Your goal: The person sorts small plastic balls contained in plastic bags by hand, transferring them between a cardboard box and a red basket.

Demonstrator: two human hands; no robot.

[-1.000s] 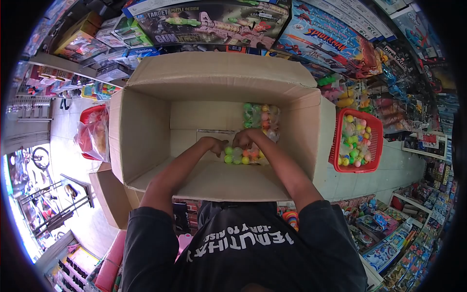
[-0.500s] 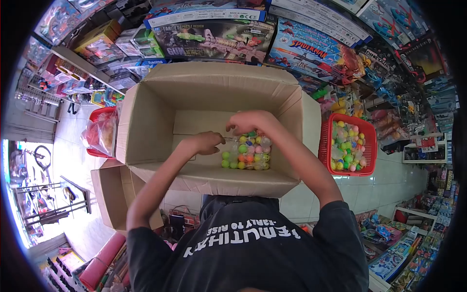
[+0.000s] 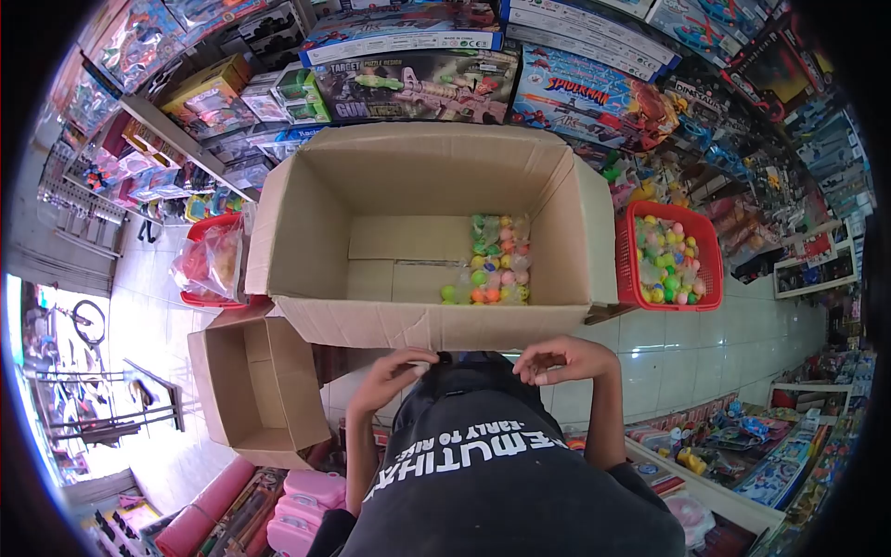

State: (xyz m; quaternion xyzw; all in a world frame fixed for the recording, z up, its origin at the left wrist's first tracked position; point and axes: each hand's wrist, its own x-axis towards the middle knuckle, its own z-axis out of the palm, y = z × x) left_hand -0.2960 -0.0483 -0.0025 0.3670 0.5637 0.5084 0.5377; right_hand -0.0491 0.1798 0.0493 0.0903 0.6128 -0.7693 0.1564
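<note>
My left hand [image 3: 399, 373] is by my waist, below the near wall of the large cardboard box [image 3: 357, 320]. Its fingers reach loosely toward my dark clothing, with nothing visible in them. On the other side of my waist, my right hand [image 3: 568, 358] has loosely bent, parted fingers and holds nothing I can see. Inside the box, clear bags of colorful small balls [image 3: 501, 278] lie along the right part of the floor; the left part is bare cardboard.
Right of the box stands a red basket [image 3: 716, 269] of similar balls. A red basket [image 3: 200, 299] with plastic-wrapped items is on the left. A smaller open carton [image 3: 223, 381] sits at lower left. Boxed toys [image 3: 418, 88] line the shelves behind.
Both hands have come out of the large box and back to my waist. The bags of balls stay inside, more of them now uncovered. The view has shifted slightly.
</note>
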